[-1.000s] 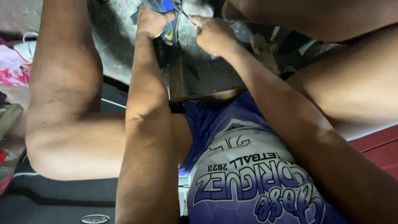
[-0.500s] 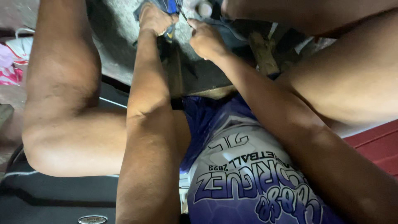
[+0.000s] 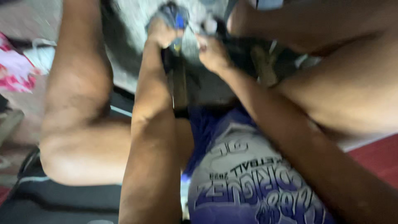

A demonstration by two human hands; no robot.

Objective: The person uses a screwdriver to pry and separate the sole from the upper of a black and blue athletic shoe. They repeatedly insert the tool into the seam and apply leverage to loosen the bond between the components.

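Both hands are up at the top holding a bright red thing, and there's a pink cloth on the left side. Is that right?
Not quite. The thing between the hands is blue and grey, not red. The head view shows the left hand and the right hand gripping it at the top, though blur hides what it is. The pink cloth does lie at the left.

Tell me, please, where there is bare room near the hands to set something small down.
A bare grey patch of floor lies between the left knee and the left hand. Around both hands, the right hand included, it is crowded with a blue item and blurred clutter.
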